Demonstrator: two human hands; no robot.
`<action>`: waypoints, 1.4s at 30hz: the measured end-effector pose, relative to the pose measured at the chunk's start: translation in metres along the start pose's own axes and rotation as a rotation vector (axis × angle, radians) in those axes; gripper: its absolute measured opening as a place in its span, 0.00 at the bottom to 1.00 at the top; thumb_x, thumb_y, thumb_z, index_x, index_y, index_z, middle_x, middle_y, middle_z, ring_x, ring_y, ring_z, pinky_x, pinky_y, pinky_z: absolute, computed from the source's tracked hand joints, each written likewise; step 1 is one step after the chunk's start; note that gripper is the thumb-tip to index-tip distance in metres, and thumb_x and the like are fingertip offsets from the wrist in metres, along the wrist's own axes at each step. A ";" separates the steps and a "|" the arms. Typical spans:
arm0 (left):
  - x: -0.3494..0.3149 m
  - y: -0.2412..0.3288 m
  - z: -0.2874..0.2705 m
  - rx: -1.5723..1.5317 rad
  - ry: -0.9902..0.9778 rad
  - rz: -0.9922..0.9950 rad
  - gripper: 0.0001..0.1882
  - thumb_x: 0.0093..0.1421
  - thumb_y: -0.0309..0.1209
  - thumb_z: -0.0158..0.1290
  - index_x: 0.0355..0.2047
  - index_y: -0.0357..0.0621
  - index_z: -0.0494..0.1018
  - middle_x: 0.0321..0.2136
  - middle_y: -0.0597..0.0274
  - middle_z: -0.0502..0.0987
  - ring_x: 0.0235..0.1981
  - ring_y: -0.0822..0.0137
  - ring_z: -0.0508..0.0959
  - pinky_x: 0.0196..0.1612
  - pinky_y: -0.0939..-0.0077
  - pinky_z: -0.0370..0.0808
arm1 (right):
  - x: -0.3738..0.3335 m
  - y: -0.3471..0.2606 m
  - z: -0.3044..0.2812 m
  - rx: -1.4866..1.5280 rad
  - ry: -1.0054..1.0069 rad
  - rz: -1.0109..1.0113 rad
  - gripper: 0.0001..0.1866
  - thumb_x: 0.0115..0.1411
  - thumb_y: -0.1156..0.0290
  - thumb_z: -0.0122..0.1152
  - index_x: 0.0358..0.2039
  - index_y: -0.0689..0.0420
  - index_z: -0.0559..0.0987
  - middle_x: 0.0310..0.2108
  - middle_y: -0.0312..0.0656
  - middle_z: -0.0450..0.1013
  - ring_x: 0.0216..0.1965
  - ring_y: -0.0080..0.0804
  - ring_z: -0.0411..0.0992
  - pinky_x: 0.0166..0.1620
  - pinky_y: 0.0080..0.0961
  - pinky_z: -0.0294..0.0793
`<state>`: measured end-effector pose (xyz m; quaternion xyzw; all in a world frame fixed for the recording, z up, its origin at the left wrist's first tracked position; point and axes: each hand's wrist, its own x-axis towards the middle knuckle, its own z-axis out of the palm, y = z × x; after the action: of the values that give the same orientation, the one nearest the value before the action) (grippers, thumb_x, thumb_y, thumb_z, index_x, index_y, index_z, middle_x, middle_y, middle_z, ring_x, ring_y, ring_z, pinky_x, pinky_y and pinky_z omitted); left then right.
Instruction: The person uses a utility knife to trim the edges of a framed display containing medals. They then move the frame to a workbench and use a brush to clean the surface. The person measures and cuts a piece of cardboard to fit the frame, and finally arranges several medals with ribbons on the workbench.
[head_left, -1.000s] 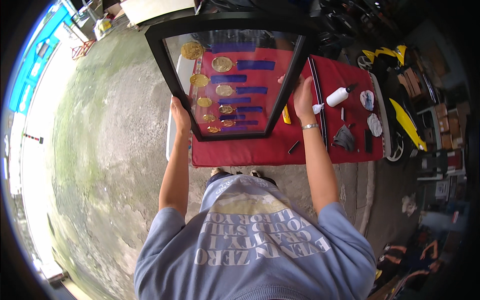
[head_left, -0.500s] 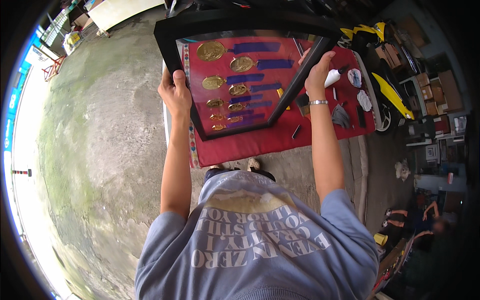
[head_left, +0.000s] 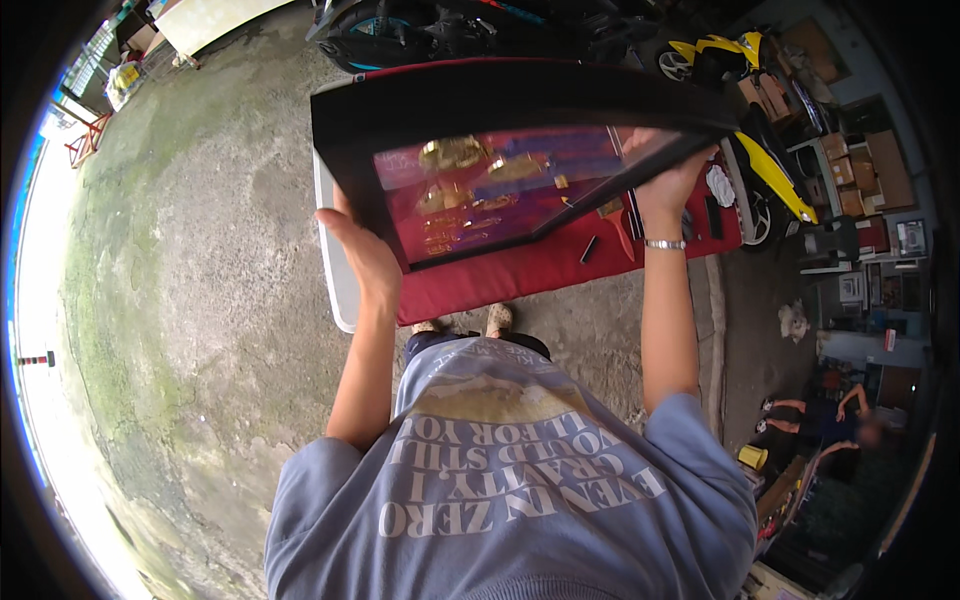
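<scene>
A black, deep-sided display frame [head_left: 520, 105] with a clear pane is held up over the red-covered table [head_left: 480, 290], its far side tilted up. Through the pane several gold medals [head_left: 453, 153] with blue-purple ribbons [head_left: 580, 143] show in rows, slightly blurred. On the frame's left side, my left hand [head_left: 368, 255] supports it with the thumb sticking out and the other fingers mostly hidden behind. My right hand [head_left: 668, 192], with a metal band at the wrist, grips the right side; some of its fingers show through the pane.
On the cloth by my right forearm lie a black pen-like stick [head_left: 588, 249], a red-handled tool [head_left: 625, 240], a crumpled white wad [head_left: 719, 185] and a black object [head_left: 713, 217]. Motorcycles [head_left: 400, 35] stand beyond the table, and a yellow one [head_left: 775, 175] at right. A person [head_left: 835, 425] is far right.
The frame has tipped, its far side coming up, and shifted slightly right and nearer. The medals moved along with it. My left hand slid lower, its thumb now off the front.
</scene>
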<state>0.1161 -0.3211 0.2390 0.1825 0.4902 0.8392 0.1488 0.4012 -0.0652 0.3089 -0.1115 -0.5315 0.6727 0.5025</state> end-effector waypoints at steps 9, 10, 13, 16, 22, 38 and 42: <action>-0.084 0.074 -0.029 -0.492 -0.052 -0.653 0.27 0.73 0.47 0.39 0.61 0.40 0.67 0.48 0.55 0.79 0.43 0.64 0.83 0.46 0.68 0.81 | -0.095 -0.060 0.039 0.062 0.432 0.497 0.31 0.72 0.47 0.38 0.54 0.62 0.75 0.59 0.55 0.70 0.62 0.36 0.67 0.66 0.36 0.62; -0.086 0.073 -0.040 -0.447 -0.051 -0.745 0.28 0.73 0.48 0.40 0.62 0.40 0.66 0.48 0.54 0.79 0.41 0.63 0.83 0.46 0.67 0.82 | -0.118 -0.070 0.010 0.367 0.330 0.601 0.29 0.71 0.48 0.42 0.53 0.61 0.76 0.60 0.55 0.70 0.62 0.36 0.67 0.65 0.35 0.64; -0.126 0.090 -0.040 -0.160 0.001 -0.601 0.25 0.70 0.39 0.47 0.61 0.35 0.67 0.54 0.50 0.75 0.53 0.61 0.76 0.60 0.68 0.71 | -0.149 -0.092 0.013 0.415 0.629 0.987 0.22 0.69 0.52 0.51 0.50 0.56 0.79 0.51 0.53 0.76 0.46 0.47 0.79 0.52 0.40 0.81; -0.165 0.103 -0.045 0.022 0.041 -0.585 0.21 0.64 0.27 0.53 0.57 0.34 0.70 0.51 0.47 0.77 0.51 0.62 0.79 0.58 0.71 0.73 | -0.178 -0.111 0.011 0.356 0.509 0.990 0.28 0.71 0.50 0.46 0.53 0.65 0.75 0.52 0.59 0.74 0.49 0.46 0.78 0.52 0.37 0.82; -0.230 0.119 -0.073 -0.014 0.019 -0.815 0.16 0.65 0.28 0.51 0.49 0.29 0.73 0.40 0.48 0.81 0.38 0.66 0.82 0.45 0.78 0.79 | -0.232 -0.124 -0.007 0.148 0.320 1.228 0.33 0.72 0.45 0.42 0.52 0.68 0.72 0.46 0.50 0.75 0.45 0.38 0.78 0.48 0.31 0.81; -0.232 0.071 -0.086 -0.076 -0.091 -0.792 0.32 0.62 0.32 0.54 0.64 0.30 0.60 0.55 0.51 0.71 0.55 0.63 0.74 0.59 0.77 0.70 | -0.236 -0.061 -0.044 -0.263 0.003 0.920 0.26 0.72 0.46 0.46 0.40 0.61 0.74 0.32 0.39 0.74 0.31 0.26 0.77 0.37 0.24 0.79; -0.198 0.059 -0.059 -0.016 -0.220 -0.610 0.41 0.55 0.39 0.62 0.65 0.36 0.60 0.50 0.62 0.71 0.46 0.70 0.71 0.51 0.78 0.67 | -0.191 -0.041 -0.052 -0.428 -0.041 0.766 0.28 0.70 0.43 0.47 0.39 0.60 0.75 0.29 0.39 0.75 0.28 0.26 0.78 0.31 0.24 0.78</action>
<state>0.2609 -0.4791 0.2328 0.1158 0.4966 0.7350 0.4469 0.5494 -0.1881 0.2486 -0.3887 -0.5893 0.6871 0.1718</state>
